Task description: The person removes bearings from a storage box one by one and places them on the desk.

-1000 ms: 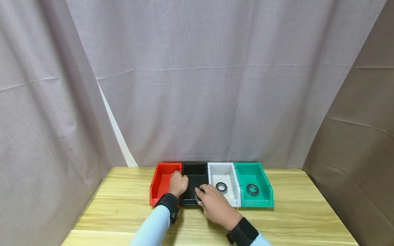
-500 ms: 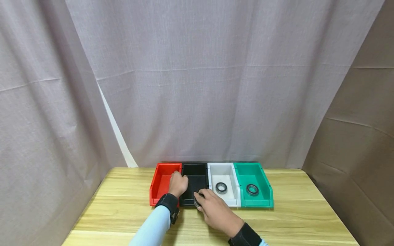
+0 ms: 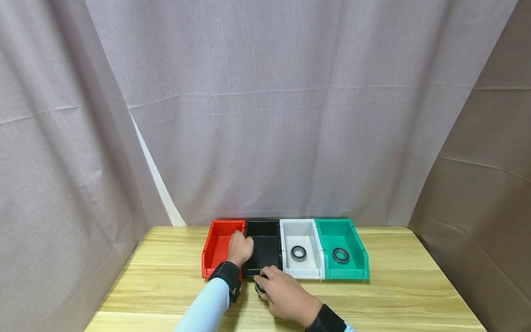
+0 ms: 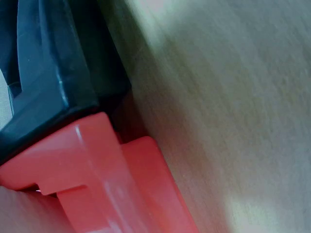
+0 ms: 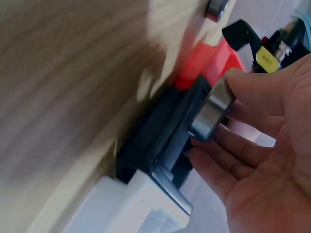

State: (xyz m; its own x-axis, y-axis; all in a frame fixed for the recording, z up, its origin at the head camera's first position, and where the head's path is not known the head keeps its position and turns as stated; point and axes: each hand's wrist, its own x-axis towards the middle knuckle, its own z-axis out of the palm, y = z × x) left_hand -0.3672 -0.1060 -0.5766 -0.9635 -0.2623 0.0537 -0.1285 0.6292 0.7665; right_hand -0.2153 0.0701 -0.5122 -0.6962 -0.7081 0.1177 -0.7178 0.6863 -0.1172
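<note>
My right hand pinches a ball bearing between thumb and fingertips, just in front of the black bin. In the right wrist view the bearing shows its shiny metal outer side, tilted, close over the black bin's front lip. My left hand grips the adjoining walls of the red bin and the black bin, its fingers curled over and partly hidden. Mostly the red bin's front corner shows in the left wrist view.
To the right stand a white bin and a green bin, each with one bearing lying inside. All the bins stand side by side on the wooden table, near the grey curtain behind.
My right hand has drawn the bearing from inside the black bin toward me, over its front lip to just in front of it. My left hand has stayed in place.
</note>
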